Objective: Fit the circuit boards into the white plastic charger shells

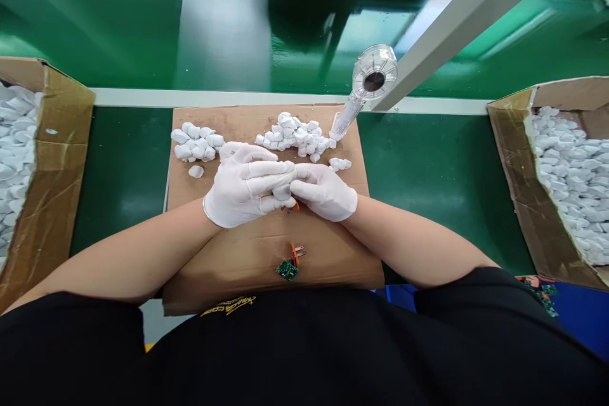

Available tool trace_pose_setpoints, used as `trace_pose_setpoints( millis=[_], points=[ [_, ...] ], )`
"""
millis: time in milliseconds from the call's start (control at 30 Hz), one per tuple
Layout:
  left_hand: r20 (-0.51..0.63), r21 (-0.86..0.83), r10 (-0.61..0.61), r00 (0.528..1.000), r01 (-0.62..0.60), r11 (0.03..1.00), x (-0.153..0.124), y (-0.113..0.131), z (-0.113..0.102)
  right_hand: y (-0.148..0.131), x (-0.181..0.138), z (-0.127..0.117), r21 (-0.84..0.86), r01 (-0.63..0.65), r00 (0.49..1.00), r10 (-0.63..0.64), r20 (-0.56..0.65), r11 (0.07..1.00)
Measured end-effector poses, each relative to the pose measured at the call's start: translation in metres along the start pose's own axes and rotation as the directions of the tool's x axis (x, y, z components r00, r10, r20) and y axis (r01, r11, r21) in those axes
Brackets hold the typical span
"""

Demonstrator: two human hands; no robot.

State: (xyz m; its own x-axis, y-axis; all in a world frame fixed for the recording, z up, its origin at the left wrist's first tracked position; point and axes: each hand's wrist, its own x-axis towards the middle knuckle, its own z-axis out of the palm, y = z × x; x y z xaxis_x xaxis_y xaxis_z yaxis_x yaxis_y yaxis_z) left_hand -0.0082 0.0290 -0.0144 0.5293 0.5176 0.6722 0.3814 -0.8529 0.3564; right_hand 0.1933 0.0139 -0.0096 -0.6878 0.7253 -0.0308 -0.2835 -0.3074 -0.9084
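Observation:
My left hand (248, 185) and my right hand (327, 191), both in white gloves, meet over the cardboard sheet (228, 263). Between them their closed fingers grip a small white plastic housing (282, 192), largely covered by the gloves. A bit of orange and some metal peek out just below it. Nearer my body lies a green circuit board (288, 271) with orange wires and metal plug prongs (299, 252). Beyond my hands are two piles of small white plastic parts, a left pile (195, 141) and a wider right pile (297, 134). One loose white part (196, 171) lies beside my left hand.
A clear plastic handheld fan (356, 92) stands at the sheet's far right corner, by a slanting metal post (457, 32). Open cardboard boxes of white parts flank me, a left box (64, 139) and a right box (518, 158). A blue bin (578, 314) with circuit boards sits low right.

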Motion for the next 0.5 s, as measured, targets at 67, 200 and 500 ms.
trace_pose_setpoints(
  millis=[67,200,500],
  points=[
    [0.077,0.005,-0.049,0.996,0.049,0.999,-0.0003,-0.0017,0.0007,0.0002,0.0012,0.0000,-0.006,0.001,1.000,-0.001,0.006,1.000],
    [0.156,-0.050,-0.150,0.976,0.159,0.986,-0.0010,-0.0045,0.0005,0.0018,0.0026,-0.0005,0.002,-0.004,1.000,0.004,0.010,1.000],
    [0.048,-0.221,-0.065,0.997,0.075,0.972,0.0004,-0.0054,0.0046,0.0027,0.0060,-0.0026,0.100,-0.084,0.993,0.076,0.087,0.991]
  ],
)
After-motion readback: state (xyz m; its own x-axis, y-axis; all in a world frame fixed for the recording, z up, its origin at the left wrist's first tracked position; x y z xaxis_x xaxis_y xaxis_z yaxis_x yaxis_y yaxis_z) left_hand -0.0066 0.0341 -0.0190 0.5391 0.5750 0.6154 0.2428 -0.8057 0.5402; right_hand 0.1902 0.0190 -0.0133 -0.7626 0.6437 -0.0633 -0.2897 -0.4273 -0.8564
